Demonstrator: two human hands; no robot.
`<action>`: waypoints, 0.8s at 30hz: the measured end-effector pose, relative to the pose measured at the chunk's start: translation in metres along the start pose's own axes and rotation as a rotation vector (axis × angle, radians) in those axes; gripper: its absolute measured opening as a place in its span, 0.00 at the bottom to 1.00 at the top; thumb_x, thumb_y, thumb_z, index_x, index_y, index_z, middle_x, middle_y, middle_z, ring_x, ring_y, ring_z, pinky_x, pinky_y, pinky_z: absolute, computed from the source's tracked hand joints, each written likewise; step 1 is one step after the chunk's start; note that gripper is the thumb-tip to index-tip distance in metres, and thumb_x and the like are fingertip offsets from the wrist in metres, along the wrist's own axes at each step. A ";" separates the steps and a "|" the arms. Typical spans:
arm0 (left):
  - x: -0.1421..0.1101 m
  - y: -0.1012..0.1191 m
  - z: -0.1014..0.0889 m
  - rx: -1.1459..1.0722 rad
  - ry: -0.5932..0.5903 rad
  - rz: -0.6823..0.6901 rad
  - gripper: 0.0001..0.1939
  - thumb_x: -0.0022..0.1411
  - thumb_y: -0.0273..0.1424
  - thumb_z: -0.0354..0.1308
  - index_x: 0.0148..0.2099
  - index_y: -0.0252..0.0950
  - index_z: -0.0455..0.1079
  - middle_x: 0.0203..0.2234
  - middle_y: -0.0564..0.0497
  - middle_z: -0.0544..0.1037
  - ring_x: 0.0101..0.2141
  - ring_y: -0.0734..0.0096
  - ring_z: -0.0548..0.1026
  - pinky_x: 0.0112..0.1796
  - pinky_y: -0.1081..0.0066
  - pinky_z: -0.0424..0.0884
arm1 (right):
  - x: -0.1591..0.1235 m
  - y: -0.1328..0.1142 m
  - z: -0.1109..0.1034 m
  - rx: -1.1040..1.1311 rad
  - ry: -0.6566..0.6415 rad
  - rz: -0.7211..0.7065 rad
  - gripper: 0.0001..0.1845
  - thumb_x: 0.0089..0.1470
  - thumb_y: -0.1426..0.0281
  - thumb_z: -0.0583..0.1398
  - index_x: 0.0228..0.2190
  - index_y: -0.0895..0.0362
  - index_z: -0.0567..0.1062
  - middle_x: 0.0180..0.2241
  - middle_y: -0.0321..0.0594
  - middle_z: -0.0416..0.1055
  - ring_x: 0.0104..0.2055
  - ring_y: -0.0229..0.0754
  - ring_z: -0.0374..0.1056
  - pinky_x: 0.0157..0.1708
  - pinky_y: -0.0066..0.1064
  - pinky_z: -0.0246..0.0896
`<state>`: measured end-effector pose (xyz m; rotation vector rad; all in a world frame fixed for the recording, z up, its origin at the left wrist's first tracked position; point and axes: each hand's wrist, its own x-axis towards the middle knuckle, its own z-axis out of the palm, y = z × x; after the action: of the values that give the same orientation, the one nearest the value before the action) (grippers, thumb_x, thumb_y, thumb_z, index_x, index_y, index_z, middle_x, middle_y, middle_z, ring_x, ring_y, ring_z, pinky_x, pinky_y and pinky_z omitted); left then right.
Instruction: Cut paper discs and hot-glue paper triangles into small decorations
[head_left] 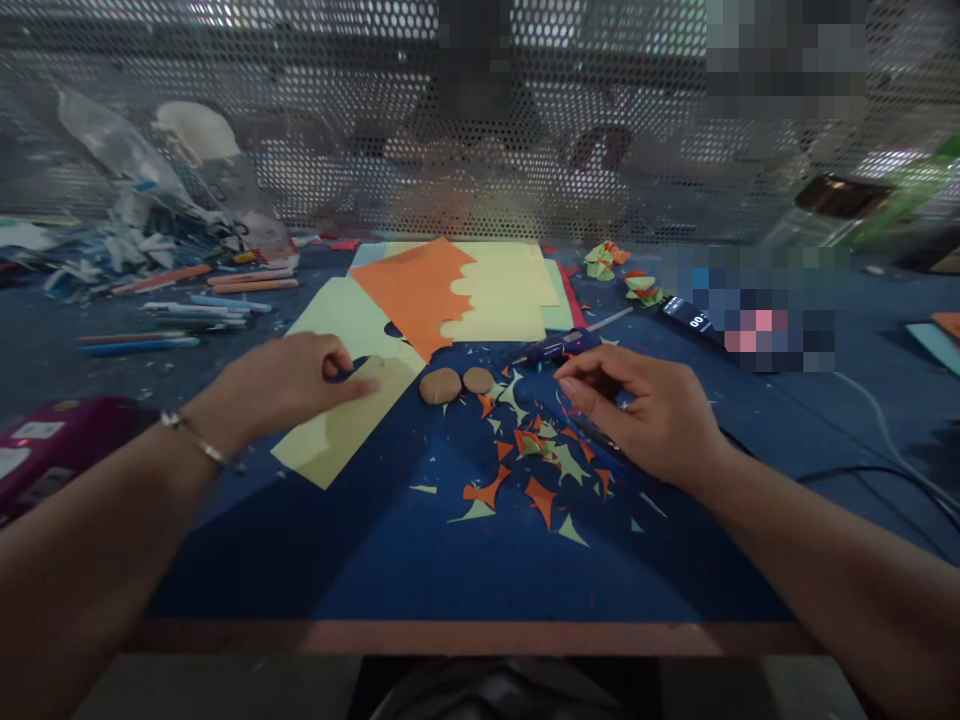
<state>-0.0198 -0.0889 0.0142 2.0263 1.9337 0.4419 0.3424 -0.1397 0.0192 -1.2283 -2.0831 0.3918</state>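
Note:
My left hand (296,380) hovers over or rests on a pale yellow-green sheet of paper (322,450); its fingers are curled and the thumb is apart from them. I cannot tell whether it touches the paper. On the right, my right hand (641,410) has thumb and index fingertips brought together; anything between them is too small to make out. Beside it lies a dark blue pen-like tool (555,347). Another slim dark tool (630,465) is partly under the hand. Two brown oval pieces (440,386) lie between my hands, near orange and green paper scraps (551,450).
An orange sheet with a scalloped edge (412,290) overlaps pale yellow sheets (502,290) at the back. Several pens (202,310) and a purple device (64,450) are left. Folded paper pieces (643,289), a phone (690,318) and cables (885,475) are right. Perforated metal (337,150) stands behind.

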 end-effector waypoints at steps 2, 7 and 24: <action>-0.018 0.000 0.006 0.148 0.003 -0.035 0.31 0.44 0.60 0.65 0.39 0.39 0.74 0.37 0.41 0.79 0.35 0.51 0.76 0.32 0.59 0.67 | -0.001 0.000 0.002 -0.022 -0.005 -0.021 0.07 0.61 0.66 0.60 0.36 0.55 0.77 0.29 0.37 0.76 0.25 0.36 0.67 0.27 0.30 0.63; -0.022 0.014 0.009 0.193 -0.182 -0.048 0.36 0.48 0.61 0.60 0.46 0.36 0.71 0.42 0.35 0.77 0.39 0.46 0.76 0.34 0.59 0.68 | -0.004 -0.001 0.002 -0.077 -0.005 -0.090 0.07 0.61 0.68 0.59 0.38 0.55 0.77 0.31 0.37 0.77 0.28 0.35 0.69 0.30 0.28 0.63; -0.050 0.032 -0.039 -0.016 -0.371 -0.195 0.46 0.45 0.43 0.70 0.64 0.36 0.60 0.50 0.50 0.79 0.38 0.60 0.79 0.36 0.75 0.70 | -0.004 0.004 -0.043 -0.490 -0.566 0.141 0.11 0.59 0.61 0.57 0.30 0.54 0.73 0.27 0.36 0.74 0.28 0.40 0.66 0.28 0.31 0.50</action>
<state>-0.0092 -0.1397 0.0626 1.7383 1.8592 0.0298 0.3757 -0.1440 0.0464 -1.7050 -2.6891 0.3267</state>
